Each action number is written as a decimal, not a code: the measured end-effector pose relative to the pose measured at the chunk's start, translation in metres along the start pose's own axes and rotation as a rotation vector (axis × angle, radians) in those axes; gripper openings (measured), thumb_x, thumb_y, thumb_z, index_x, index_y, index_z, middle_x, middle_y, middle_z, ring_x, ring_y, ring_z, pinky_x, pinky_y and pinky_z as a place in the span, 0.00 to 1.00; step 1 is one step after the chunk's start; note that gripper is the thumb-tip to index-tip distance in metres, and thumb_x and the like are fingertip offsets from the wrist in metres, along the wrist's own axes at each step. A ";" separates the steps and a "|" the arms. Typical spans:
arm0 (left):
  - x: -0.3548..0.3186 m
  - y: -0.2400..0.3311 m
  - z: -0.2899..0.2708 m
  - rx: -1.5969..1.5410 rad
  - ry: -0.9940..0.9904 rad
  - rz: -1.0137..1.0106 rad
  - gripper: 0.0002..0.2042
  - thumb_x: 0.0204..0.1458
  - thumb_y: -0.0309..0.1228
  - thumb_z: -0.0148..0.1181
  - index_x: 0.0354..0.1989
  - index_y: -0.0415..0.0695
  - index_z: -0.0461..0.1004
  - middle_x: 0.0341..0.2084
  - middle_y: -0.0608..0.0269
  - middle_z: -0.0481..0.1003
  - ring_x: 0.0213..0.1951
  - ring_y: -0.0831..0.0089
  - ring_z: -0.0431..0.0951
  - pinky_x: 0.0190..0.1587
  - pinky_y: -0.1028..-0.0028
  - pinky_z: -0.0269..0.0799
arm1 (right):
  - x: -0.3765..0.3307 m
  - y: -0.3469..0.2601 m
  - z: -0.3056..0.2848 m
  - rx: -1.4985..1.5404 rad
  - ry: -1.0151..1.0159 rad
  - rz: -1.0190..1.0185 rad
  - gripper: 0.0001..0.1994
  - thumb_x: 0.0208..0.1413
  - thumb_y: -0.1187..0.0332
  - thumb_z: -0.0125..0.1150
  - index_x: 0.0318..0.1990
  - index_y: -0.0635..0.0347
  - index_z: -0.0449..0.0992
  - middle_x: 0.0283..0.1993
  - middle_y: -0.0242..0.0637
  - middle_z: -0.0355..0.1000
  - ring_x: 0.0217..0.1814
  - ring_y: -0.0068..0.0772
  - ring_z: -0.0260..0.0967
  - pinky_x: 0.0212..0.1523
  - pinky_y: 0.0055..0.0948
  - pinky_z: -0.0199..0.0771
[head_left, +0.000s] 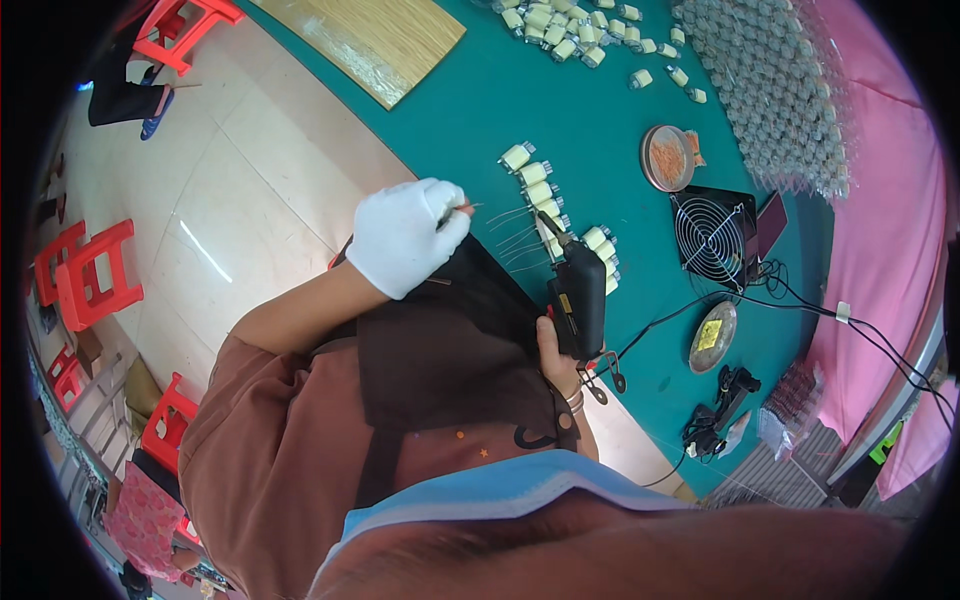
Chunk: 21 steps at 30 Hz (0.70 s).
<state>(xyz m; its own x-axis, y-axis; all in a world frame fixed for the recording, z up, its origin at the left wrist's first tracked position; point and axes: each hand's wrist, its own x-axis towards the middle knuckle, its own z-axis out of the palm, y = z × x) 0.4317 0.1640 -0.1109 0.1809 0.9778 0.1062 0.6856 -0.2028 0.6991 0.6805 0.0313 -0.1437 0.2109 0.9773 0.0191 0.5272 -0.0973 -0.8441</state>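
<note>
White-gloved left hand curls, pinching a thin wire.

Bright light streaks the pale floor with glare; edges bend.

At eleven o'clock a wooden board lies on the green table. Towards two sit a round tin of orange bits and, farther out, a clear-wrapped batch of small pieces. A black fan stands before three, a labelled round dish just past it, and at four possibly a power adapter. Red stools stand around nine.
</note>
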 end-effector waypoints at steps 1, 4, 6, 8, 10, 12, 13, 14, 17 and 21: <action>0.003 0.001 -0.001 -0.025 0.035 -0.005 0.04 0.50 0.33 0.64 0.28 0.47 0.78 0.23 0.62 0.77 0.26 0.62 0.79 0.29 0.65 0.73 | 0.002 0.000 0.002 0.013 0.010 -0.014 0.16 0.44 0.71 0.72 0.40 0.67 0.78 0.36 0.45 0.76 0.35 0.47 0.75 0.38 0.37 0.75; 0.011 0.004 0.017 -0.036 0.063 0.035 0.03 0.49 0.32 0.65 0.28 0.48 0.78 0.23 0.64 0.77 0.26 0.65 0.79 0.29 0.67 0.73 | 0.009 -0.007 0.005 0.026 0.005 -0.025 0.15 0.43 0.72 0.72 0.40 0.66 0.78 0.36 0.45 0.76 0.35 0.46 0.75 0.39 0.37 0.75; 0.015 0.004 0.032 0.051 0.117 0.092 0.03 0.48 0.32 0.65 0.27 0.49 0.78 0.21 0.67 0.76 0.26 0.67 0.78 0.28 0.67 0.72 | 0.012 -0.013 0.006 0.020 -0.014 -0.021 0.15 0.43 0.73 0.72 0.40 0.66 0.78 0.36 0.45 0.76 0.35 0.46 0.75 0.39 0.37 0.74; 0.015 0.005 0.037 0.066 0.133 0.098 0.03 0.48 0.32 0.66 0.26 0.50 0.77 0.21 0.67 0.76 0.25 0.67 0.78 0.27 0.67 0.72 | 0.012 -0.015 0.006 0.012 -0.043 0.023 0.15 0.43 0.74 0.72 0.39 0.66 0.78 0.36 0.45 0.76 0.35 0.46 0.74 0.38 0.37 0.74; 0.017 0.006 0.040 0.078 0.145 0.107 0.04 0.47 0.32 0.66 0.25 0.51 0.77 0.20 0.68 0.75 0.25 0.67 0.77 0.27 0.67 0.71 | 0.009 -0.013 0.006 0.000 -0.033 0.049 0.14 0.43 0.74 0.72 0.39 0.66 0.78 0.36 0.45 0.76 0.35 0.46 0.74 0.38 0.37 0.74; 0.018 0.005 0.040 0.078 0.161 0.140 0.04 0.46 0.33 0.66 0.24 0.51 0.77 0.19 0.68 0.74 0.24 0.68 0.77 0.26 0.67 0.71 | 0.010 -0.011 0.006 -0.006 -0.038 0.078 0.14 0.43 0.74 0.72 0.39 0.66 0.78 0.36 0.45 0.76 0.34 0.46 0.74 0.37 0.37 0.74; 0.019 0.005 0.040 0.079 0.159 0.134 0.04 0.46 0.33 0.66 0.24 0.51 0.77 0.19 0.68 0.74 0.24 0.68 0.77 0.26 0.67 0.71 | 0.011 -0.010 0.007 -0.009 -0.042 0.033 0.14 0.43 0.74 0.72 0.39 0.66 0.77 0.36 0.45 0.75 0.34 0.46 0.74 0.37 0.37 0.74; 0.019 0.005 0.040 0.098 0.155 0.144 0.04 0.46 0.33 0.66 0.24 0.52 0.77 0.19 0.69 0.74 0.24 0.69 0.77 0.26 0.67 0.71 | 0.011 -0.010 0.007 -0.012 -0.041 -0.015 0.14 0.44 0.74 0.72 0.39 0.66 0.77 0.36 0.45 0.75 0.34 0.46 0.74 0.36 0.37 0.73; 0.019 0.005 0.040 0.119 0.149 0.154 0.04 0.45 0.34 0.66 0.23 0.53 0.77 0.19 0.70 0.73 0.24 0.69 0.76 0.26 0.67 0.71 | 0.012 -0.012 0.008 -0.041 -0.052 -0.035 0.14 0.44 0.74 0.73 0.39 0.66 0.77 0.35 0.45 0.74 0.33 0.46 0.73 0.34 0.37 0.73; 0.020 0.005 0.041 0.135 0.149 0.161 0.05 0.45 0.34 0.67 0.23 0.53 0.77 0.19 0.70 0.73 0.24 0.70 0.76 0.26 0.68 0.71 | 0.016 -0.018 0.007 -0.069 -0.076 -0.037 0.14 0.44 0.74 0.72 0.39 0.66 0.77 0.34 0.45 0.74 0.32 0.46 0.73 0.33 0.37 0.72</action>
<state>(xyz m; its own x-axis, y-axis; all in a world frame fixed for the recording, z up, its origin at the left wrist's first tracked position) 0.4673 0.1800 -0.1348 0.1963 0.9273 0.3188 0.7459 -0.3523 0.5653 0.6684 0.0498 -0.1321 0.1286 0.9917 0.0064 0.5895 -0.0712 -0.8046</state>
